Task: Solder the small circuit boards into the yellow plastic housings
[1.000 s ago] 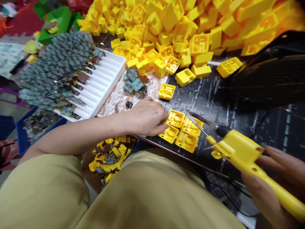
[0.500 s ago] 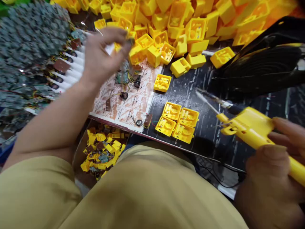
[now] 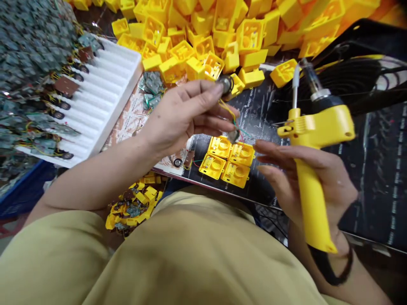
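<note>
My left hand (image 3: 181, 116) pinches a small round speaker (image 3: 225, 84) between thumb and forefinger. Thin coloured wires (image 3: 233, 116) hang from it to a little circuit board (image 3: 234, 135) dangling just above four yellow housings (image 3: 227, 162) set in a square on the black mat (image 3: 260, 123). My right hand (image 3: 305, 178) grips a yellow soldering gun (image 3: 313, 161) by its handle, tip pointing up, while its fingers stretch toward the dangling board.
A big heap of yellow plastic housings (image 3: 222, 29) fills the back. A white ribbed tray (image 3: 104, 97) with several circuit boards (image 3: 28, 51) lies at left. A box of yellow scraps (image 3: 133, 205) sits by my knee. A black fan (image 3: 365, 80) stands at right.
My left hand came back from the pile with a speaker and wired board and now holds them over the four housings. My right hand swung the soldering gun upright and closer.
</note>
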Demonstrator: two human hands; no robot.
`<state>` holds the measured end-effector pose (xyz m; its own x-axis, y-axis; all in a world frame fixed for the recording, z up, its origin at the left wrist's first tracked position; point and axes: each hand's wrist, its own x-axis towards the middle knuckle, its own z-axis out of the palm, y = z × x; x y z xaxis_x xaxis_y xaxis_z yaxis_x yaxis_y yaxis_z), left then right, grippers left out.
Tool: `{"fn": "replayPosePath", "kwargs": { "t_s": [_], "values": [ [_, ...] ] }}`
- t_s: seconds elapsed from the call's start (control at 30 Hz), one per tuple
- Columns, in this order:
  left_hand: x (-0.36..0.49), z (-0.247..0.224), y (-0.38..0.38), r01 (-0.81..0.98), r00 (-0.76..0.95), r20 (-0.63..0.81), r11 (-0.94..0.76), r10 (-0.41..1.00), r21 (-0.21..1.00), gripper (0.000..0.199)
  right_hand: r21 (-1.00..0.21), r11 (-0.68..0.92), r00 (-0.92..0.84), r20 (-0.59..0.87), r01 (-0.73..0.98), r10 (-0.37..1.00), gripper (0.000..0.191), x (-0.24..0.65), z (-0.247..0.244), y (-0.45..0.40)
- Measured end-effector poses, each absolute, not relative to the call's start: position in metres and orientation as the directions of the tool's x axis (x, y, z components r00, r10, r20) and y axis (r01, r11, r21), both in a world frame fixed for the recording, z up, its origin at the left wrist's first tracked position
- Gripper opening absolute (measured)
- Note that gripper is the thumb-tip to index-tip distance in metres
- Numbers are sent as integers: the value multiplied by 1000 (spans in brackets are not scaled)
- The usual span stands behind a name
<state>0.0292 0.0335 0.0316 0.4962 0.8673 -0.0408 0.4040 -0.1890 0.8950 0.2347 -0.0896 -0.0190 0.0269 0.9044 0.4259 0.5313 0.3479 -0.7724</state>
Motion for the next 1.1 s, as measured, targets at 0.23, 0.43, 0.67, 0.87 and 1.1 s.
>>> {"fn": "replayPosePath", "kwargs": {
  "t_s": [0.23,0.43,0.67,0.87,1.1],
  "values": [
    [36,21,10,-3,524,-236,279,819,960,24,-902,363,95,392,234,915,54,207,-22,-78],
    [9,6,12,248,366,160,-262,917,932,21,-884,364,237,436,293,868,39,204,-13,-76],
    [5,11,10,317,746,123,-512,654,799,50,-863,360,118,423,354,898,37,209,-8,-83],
    [34,18,7,132,726,45,-203,686,970,36,-776,393,35,469,494,883,38,209,-4,-89],
    [57,13,-6,-206,531,-96,238,842,949,31,-741,394,60,503,544,862,36,203,-12,-87]
  ]
}}
